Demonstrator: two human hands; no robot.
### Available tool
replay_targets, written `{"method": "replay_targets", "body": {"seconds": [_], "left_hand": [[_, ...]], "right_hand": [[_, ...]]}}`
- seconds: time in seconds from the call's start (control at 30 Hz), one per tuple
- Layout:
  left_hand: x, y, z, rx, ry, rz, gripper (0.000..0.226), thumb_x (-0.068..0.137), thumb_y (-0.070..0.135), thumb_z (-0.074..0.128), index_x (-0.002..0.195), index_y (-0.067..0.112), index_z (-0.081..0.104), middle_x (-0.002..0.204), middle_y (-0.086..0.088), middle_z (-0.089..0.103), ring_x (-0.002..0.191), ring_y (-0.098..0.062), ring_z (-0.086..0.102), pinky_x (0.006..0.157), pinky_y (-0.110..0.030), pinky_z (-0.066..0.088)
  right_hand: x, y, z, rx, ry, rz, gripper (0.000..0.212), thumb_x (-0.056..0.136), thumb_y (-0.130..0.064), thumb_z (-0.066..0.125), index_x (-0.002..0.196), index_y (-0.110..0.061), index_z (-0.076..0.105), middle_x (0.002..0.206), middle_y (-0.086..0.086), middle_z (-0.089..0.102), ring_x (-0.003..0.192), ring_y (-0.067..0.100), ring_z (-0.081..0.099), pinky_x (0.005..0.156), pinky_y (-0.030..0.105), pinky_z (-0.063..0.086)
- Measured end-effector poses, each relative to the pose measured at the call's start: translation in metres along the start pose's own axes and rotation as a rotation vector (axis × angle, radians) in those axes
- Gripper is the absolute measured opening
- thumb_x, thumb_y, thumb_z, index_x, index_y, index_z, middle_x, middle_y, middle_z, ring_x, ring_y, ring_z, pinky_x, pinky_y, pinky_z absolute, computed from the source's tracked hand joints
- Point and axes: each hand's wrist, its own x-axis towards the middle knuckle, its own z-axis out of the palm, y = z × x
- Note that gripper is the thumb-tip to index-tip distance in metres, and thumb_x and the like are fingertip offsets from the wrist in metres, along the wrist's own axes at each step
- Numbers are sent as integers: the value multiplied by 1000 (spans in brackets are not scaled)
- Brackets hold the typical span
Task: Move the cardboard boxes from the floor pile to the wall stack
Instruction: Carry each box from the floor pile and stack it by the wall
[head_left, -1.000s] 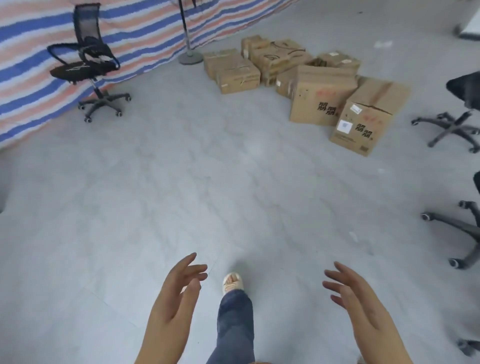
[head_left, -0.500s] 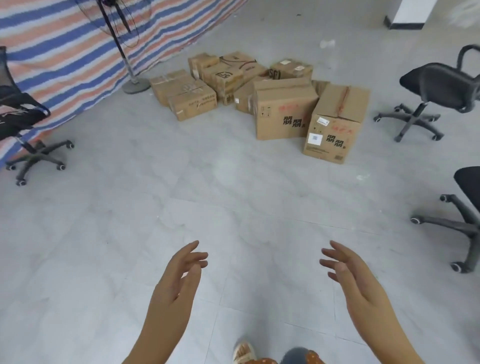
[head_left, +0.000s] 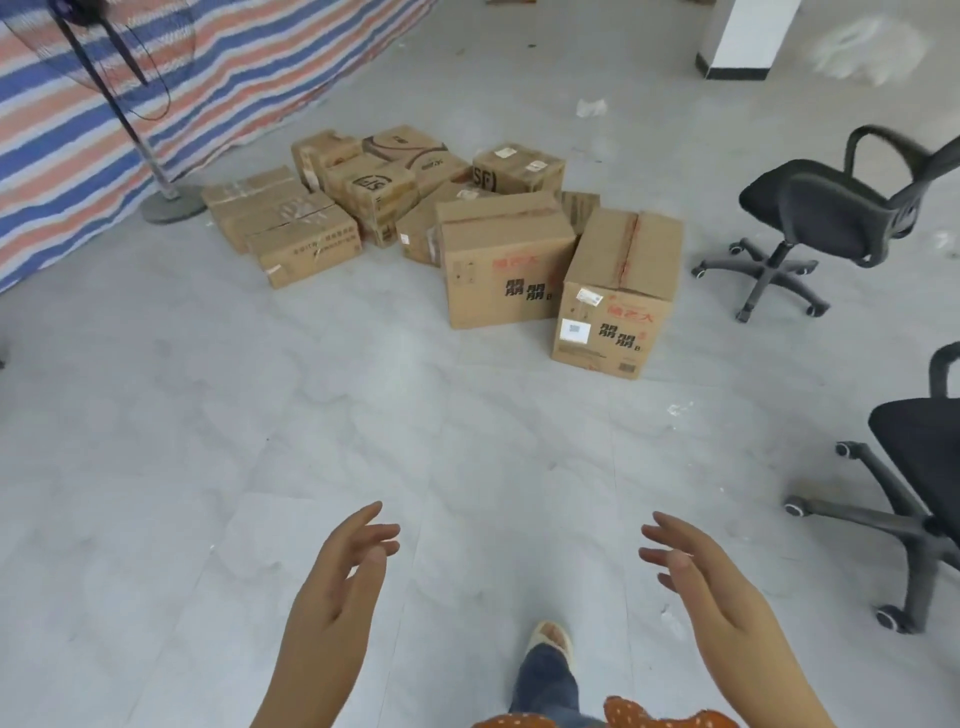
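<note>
Both the left hand (head_left: 340, 587) and right hand (head_left: 701, 582) hang spread and hold nothing. The floor pile of cardboard boxes (head_left: 447, 228) sits well ahead at 12 o'clock, seemingly untouched; no wall stack shows, so most of the moving looks left to do

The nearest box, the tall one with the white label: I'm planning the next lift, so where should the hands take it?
Probably by its two side walls, low down, from the labelled front. The nearest box stands upright, its right side open, its left close to the neighbouring box. Both the left hand and right hand are empty.
</note>
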Motion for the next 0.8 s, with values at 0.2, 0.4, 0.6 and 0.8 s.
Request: {"method": "replay_targets", "body": {"seconds": [0.2, 0.4, 0.6, 0.8], "left_hand": [[110, 45, 86, -1, -64, 63, 31, 86, 32, 46, 115, 37, 58, 109, 14, 67, 102, -5, 63, 89, -30, 48], [216, 53, 131, 44, -119, 42, 31, 94, 13, 47, 113, 35, 58, 108, 14, 68, 99, -6, 64, 88, -23, 49], [359, 76, 177, 66, -190, 60, 31, 95, 14, 46, 113, 36, 57, 106, 17, 67, 97, -2, 64, 92, -34, 47], [509, 137, 225, 70, -309, 116, 30, 86, 34, 46, 113, 37, 58, 106, 15, 68, 100, -4, 64, 94, -37, 45]], "right_hand": [[132, -10, -50, 8, 39, 30, 28, 93, -32, 42, 115, -36, 58, 112, -20, 67, 101, 3, 65, 88, 27, 49], [231, -9, -55, -9, 82, 77, 37, 83, -44, 42, 116, -37, 58, 112, -25, 65, 101, 0, 64, 90, 28, 47], [346, -7, -47, 23, 195, 143, 27, 97, -22, 43, 115, -34, 59, 110, -17, 68, 102, 4, 65, 91, 30, 49], [478, -42, -49, 60, 339, 129, 27, 98, -19, 43, 113, -34, 59, 111, -12, 69, 98, 2, 66, 87, 28, 50]]}}
